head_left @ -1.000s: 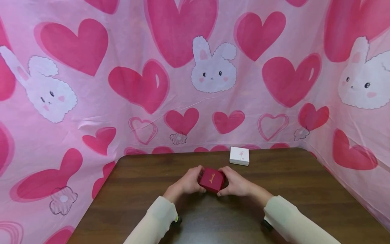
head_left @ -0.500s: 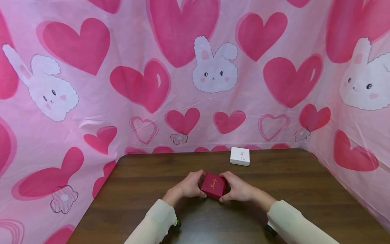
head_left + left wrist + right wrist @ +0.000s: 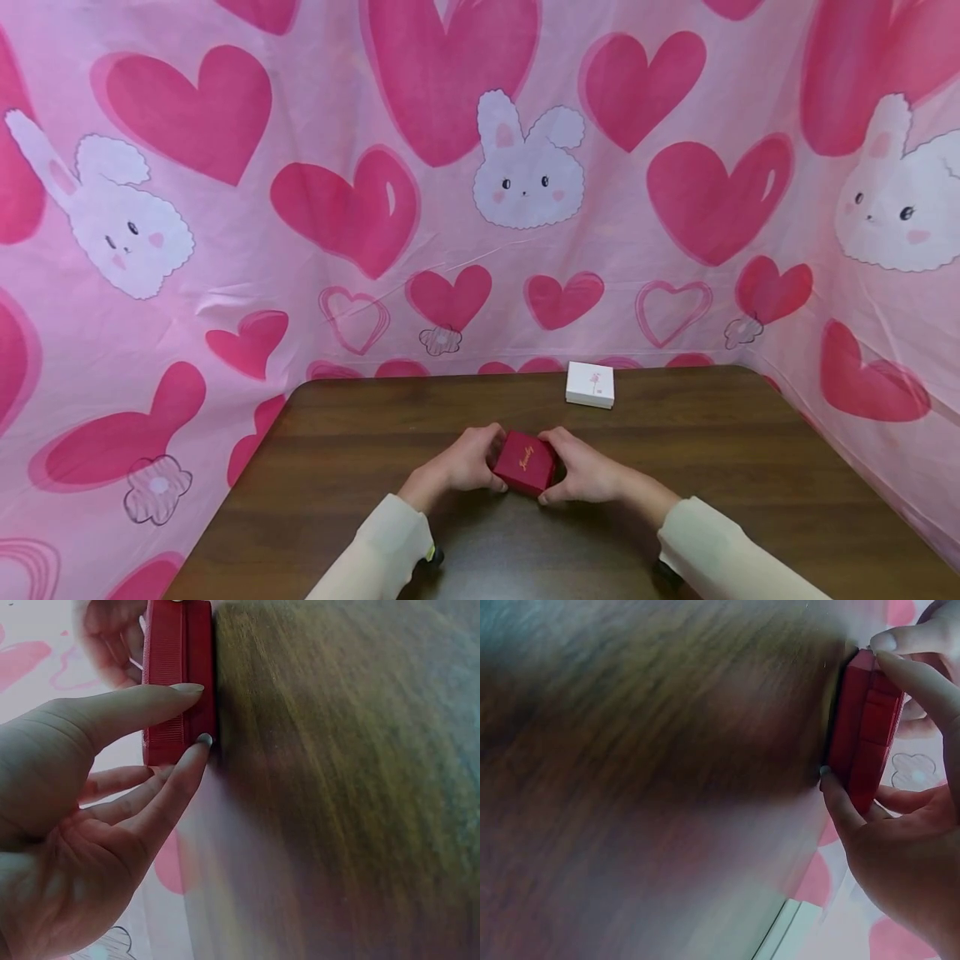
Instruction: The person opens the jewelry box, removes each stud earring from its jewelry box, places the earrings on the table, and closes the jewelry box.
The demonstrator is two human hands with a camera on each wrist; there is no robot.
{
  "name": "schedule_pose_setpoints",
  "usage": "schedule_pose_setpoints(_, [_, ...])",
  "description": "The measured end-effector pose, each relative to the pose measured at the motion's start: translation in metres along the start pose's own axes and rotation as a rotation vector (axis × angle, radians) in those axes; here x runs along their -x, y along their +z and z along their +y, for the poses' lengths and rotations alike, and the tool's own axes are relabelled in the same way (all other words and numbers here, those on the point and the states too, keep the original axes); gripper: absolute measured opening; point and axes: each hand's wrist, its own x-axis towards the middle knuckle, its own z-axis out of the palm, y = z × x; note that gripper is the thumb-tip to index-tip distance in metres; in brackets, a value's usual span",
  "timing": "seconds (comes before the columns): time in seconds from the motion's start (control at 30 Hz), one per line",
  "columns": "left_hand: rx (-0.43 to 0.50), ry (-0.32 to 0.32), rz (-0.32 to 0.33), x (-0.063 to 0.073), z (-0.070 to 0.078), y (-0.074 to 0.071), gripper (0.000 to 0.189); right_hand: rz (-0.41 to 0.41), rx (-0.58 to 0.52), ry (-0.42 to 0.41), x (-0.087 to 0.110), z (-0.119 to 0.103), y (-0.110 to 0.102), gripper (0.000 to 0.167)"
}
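Note:
A small red jewelry box with gold lettering on its lid sits on the brown wooden table, its lid closed. My left hand grips its left side, thumb on the near face. From the other side my right hand holds it, thumb at the near corner. In the left wrist view the box shows ribbed sides, with the left thumb and a fingertip on it. The right wrist view has the right fingers round the box, its base at the tabletop.
Behind the hands, toward the table's back edge, lies a flat white box with pink print. Pink cloth with hearts and rabbits hangs round the back and sides of the wooden table.
Both hands have drawn the red jewelry box a little nearer to me and turned it slightly. The white box has stayed in place.

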Motion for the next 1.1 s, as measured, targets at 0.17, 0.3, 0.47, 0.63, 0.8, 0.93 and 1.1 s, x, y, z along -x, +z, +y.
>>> schedule_pose_setpoints(0.17, [0.001,0.027,-0.011,0.001,-0.003,-0.002,0.062,-0.008,0.035,-0.023,0.0,-0.002,0.002,0.089])
schedule_pose_setpoints(0.3, [-0.048,0.088,-0.018,-0.002,-0.018,0.001,0.064,-0.028,0.049,-0.015,0.0,-0.003,0.002,0.092])
schedule_pose_setpoints(0.47, [-0.012,0.016,-0.036,0.004,-0.002,-0.006,0.064,-0.03,0.098,0.01,-0.001,-0.008,-0.001,0.095])
schedule_pose_setpoints(0.63, [-0.032,0.061,-0.043,-0.001,-0.015,-0.004,0.069,-0.028,0.15,0.033,-0.004,-0.018,-0.004,0.096])
schedule_pose_setpoints(0.8, [-0.056,0.084,-0.033,-0.014,-0.038,0.003,0.081,-0.026,0.221,0.071,-0.008,-0.028,-0.006,0.098])
schedule_pose_setpoints(0.93, [-0.073,0.067,-0.016,-0.016,-0.041,0.007,0.089,-0.025,0.264,0.086,-0.012,-0.034,-0.006,0.097])
schedule_pose_setpoints(1.1, [-0.046,0.025,-0.018,-0.006,-0.017,0.001,0.094,-0.031,0.308,0.081,-0.016,-0.038,-0.003,0.095])
